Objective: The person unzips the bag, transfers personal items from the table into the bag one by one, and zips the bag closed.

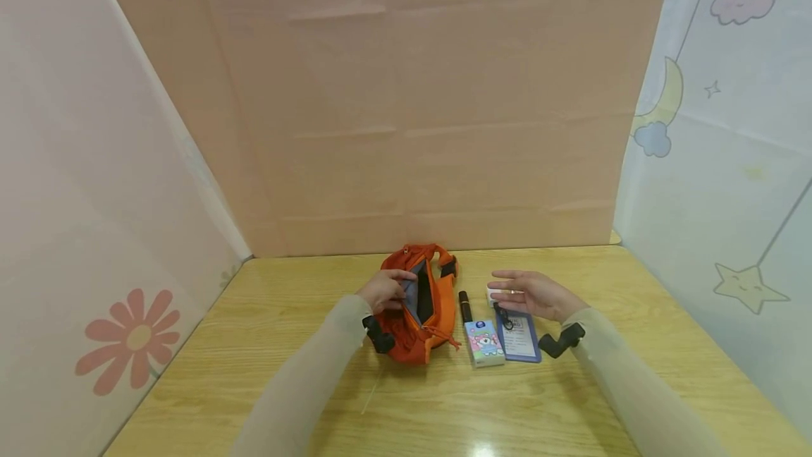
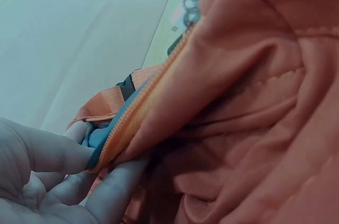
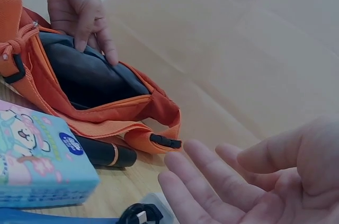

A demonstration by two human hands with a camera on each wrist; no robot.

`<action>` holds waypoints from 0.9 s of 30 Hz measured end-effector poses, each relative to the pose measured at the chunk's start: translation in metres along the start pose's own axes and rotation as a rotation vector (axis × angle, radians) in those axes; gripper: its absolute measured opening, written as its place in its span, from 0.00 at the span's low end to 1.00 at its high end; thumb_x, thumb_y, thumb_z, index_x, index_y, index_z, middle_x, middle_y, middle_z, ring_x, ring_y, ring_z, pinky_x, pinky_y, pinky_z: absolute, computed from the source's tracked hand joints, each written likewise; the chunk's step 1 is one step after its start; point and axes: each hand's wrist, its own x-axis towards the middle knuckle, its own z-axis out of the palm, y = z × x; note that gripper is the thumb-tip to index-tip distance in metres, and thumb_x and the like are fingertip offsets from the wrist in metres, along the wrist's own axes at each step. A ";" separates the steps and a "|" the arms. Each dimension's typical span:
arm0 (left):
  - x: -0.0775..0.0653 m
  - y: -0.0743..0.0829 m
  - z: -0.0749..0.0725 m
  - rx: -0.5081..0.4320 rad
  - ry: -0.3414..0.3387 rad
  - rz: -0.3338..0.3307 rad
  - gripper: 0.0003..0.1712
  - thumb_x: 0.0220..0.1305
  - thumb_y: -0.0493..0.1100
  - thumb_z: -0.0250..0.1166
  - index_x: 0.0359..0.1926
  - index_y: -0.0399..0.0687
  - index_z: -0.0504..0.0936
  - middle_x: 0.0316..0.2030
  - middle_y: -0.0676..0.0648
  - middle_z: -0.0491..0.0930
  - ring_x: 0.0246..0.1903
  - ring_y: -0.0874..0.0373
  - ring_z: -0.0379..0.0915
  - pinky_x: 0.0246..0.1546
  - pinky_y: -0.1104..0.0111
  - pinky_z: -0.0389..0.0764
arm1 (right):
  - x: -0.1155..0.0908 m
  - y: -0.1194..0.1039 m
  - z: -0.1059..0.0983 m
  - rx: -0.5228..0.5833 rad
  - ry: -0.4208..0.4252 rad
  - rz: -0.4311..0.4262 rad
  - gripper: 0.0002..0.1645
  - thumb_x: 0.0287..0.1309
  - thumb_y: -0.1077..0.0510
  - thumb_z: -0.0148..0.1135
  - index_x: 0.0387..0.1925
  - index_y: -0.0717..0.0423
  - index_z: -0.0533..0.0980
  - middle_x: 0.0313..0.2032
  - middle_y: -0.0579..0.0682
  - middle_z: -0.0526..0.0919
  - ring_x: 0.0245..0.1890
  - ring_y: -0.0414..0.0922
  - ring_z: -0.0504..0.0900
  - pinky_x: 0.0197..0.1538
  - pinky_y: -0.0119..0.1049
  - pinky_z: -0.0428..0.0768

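Note:
An orange waist bag (image 1: 445, 316) lies on the table with its zipped main pocket gaping, grey lining visible. My left hand (image 1: 383, 290) pinches the zipper edge (image 2: 125, 123) of that opening between thumb and fingers. My right hand (image 1: 533, 295) hovers to the right of the bag, fingers extended and holding nothing. Beneath and beside it lie a white item (image 1: 491, 293), partly hidden, a black cable (image 3: 140, 215) and a blue-edged card holder (image 1: 521, 341). A pastel cartoon-printed box (image 1: 485, 344) and a black tube with a gold band (image 3: 112, 152) lie between bag and card holder.
The wooden table (image 1: 545, 407) meets a peach-coloured backdrop (image 1: 406, 111) behind the bag. Printed cloth walls (image 1: 717, 182) stand on both sides. A strap buckle (image 1: 449, 268) lies at the bag's far right end.

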 end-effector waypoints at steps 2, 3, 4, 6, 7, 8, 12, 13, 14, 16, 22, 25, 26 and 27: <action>0.001 0.000 0.000 -0.006 0.000 -0.005 0.27 0.60 0.23 0.54 0.58 0.44 0.78 0.24 0.51 0.66 0.25 0.58 0.67 0.25 0.68 0.75 | -0.001 0.000 -0.003 -0.007 0.014 -0.004 0.33 0.74 0.63 0.37 0.74 0.67 0.42 0.69 0.67 0.61 0.60 0.52 0.75 0.61 0.43 0.72; 0.002 0.000 0.000 -0.011 0.000 -0.009 0.27 0.60 0.23 0.54 0.58 0.44 0.78 0.23 0.51 0.65 0.24 0.59 0.66 0.25 0.68 0.74 | -0.002 -0.001 -0.004 -0.001 0.026 -0.003 0.33 0.74 0.63 0.37 0.74 0.67 0.42 0.69 0.66 0.61 0.60 0.51 0.76 0.62 0.43 0.72; 0.002 -0.001 -0.001 -0.013 0.000 -0.012 0.27 0.60 0.23 0.54 0.58 0.45 0.78 0.23 0.51 0.64 0.24 0.59 0.66 0.25 0.68 0.73 | -0.003 -0.001 -0.006 0.004 0.038 -0.002 0.33 0.74 0.63 0.37 0.74 0.67 0.42 0.69 0.65 0.61 0.60 0.51 0.76 0.63 0.44 0.71; 0.003 -0.001 -0.001 -0.013 -0.001 -0.011 0.27 0.61 0.23 0.54 0.58 0.45 0.78 0.24 0.51 0.64 0.25 0.58 0.66 0.25 0.68 0.73 | -0.004 -0.002 -0.010 0.003 0.047 -0.009 0.33 0.75 0.63 0.37 0.74 0.67 0.41 0.68 0.65 0.62 0.61 0.51 0.75 0.65 0.46 0.68; 0.003 -0.001 -0.001 -0.013 -0.003 -0.010 0.26 0.61 0.23 0.54 0.58 0.44 0.78 0.26 0.51 0.65 0.26 0.58 0.66 0.25 0.68 0.74 | -0.006 -0.002 -0.012 0.003 0.051 -0.011 0.33 0.75 0.63 0.36 0.74 0.67 0.40 0.66 0.65 0.66 0.62 0.52 0.74 0.65 0.47 0.67; 0.004 -0.001 -0.001 -0.013 -0.003 -0.011 0.26 0.61 0.23 0.54 0.58 0.44 0.78 0.27 0.50 0.66 0.26 0.58 0.67 0.26 0.68 0.74 | -0.007 -0.003 -0.014 0.003 0.054 -0.013 0.33 0.75 0.63 0.37 0.74 0.67 0.40 0.65 0.63 0.67 0.63 0.53 0.73 0.66 0.47 0.66; 0.005 -0.002 -0.001 -0.015 -0.006 -0.013 0.26 0.61 0.23 0.54 0.58 0.44 0.78 0.30 0.49 0.68 0.28 0.57 0.68 0.27 0.68 0.75 | -0.009 -0.001 -0.021 -0.041 0.085 -0.005 0.33 0.75 0.62 0.36 0.74 0.68 0.40 0.68 0.69 0.61 0.64 0.54 0.71 0.65 0.46 0.66; 0.005 -0.003 0.000 -0.014 -0.006 -0.012 0.27 0.61 0.23 0.54 0.58 0.44 0.78 0.30 0.49 0.67 0.27 0.57 0.68 0.26 0.68 0.75 | -0.009 0.000 -0.023 -0.052 0.095 0.000 0.33 0.75 0.62 0.36 0.74 0.68 0.40 0.67 0.69 0.61 0.64 0.54 0.72 0.65 0.46 0.67; 0.005 -0.003 0.000 -0.016 -0.007 -0.012 0.27 0.61 0.23 0.54 0.58 0.44 0.78 0.29 0.49 0.67 0.27 0.57 0.68 0.26 0.68 0.75 | -0.009 0.002 -0.025 -0.067 0.109 0.008 0.33 0.75 0.62 0.36 0.74 0.69 0.41 0.70 0.70 0.55 0.63 0.54 0.72 0.65 0.46 0.68; 0.005 -0.003 0.000 -0.019 -0.008 -0.011 0.27 0.61 0.23 0.54 0.58 0.44 0.78 0.28 0.50 0.67 0.27 0.58 0.68 0.26 0.68 0.75 | -0.010 0.004 -0.027 -0.088 0.150 0.036 0.32 0.74 0.63 0.37 0.73 0.70 0.43 0.70 0.71 0.54 0.60 0.53 0.75 0.63 0.45 0.70; 0.005 -0.004 0.000 -0.013 -0.010 -0.003 0.27 0.60 0.23 0.54 0.58 0.44 0.78 0.26 0.50 0.67 0.26 0.58 0.69 0.26 0.68 0.75 | -0.017 0.010 -0.027 -0.222 0.254 0.134 0.32 0.69 0.63 0.50 0.69 0.72 0.55 0.58 0.65 0.74 0.46 0.45 0.81 0.53 0.39 0.79; 0.005 -0.003 0.000 -0.009 -0.007 0.000 0.26 0.60 0.23 0.54 0.58 0.43 0.78 0.28 0.50 0.67 0.27 0.58 0.68 0.26 0.68 0.75 | -0.021 0.012 -0.024 -0.353 0.254 0.138 0.30 0.67 0.63 0.53 0.65 0.74 0.60 0.54 0.64 0.77 0.41 0.42 0.80 0.47 0.37 0.80; 0.004 -0.003 -0.001 -0.011 -0.005 0.001 0.26 0.60 0.23 0.54 0.58 0.43 0.78 0.29 0.50 0.66 0.27 0.57 0.68 0.26 0.68 0.75 | -0.022 0.012 -0.023 -0.403 0.257 0.137 0.29 0.66 0.63 0.53 0.64 0.75 0.62 0.53 0.64 0.77 0.40 0.42 0.79 0.46 0.37 0.80; 0.004 -0.003 -0.001 -0.013 -0.003 0.000 0.26 0.60 0.23 0.54 0.58 0.43 0.78 0.30 0.49 0.66 0.28 0.57 0.68 0.26 0.68 0.75 | -0.022 0.013 -0.022 -0.452 0.252 0.136 0.29 0.65 0.64 0.53 0.63 0.75 0.63 0.54 0.66 0.77 0.40 0.42 0.78 0.46 0.37 0.79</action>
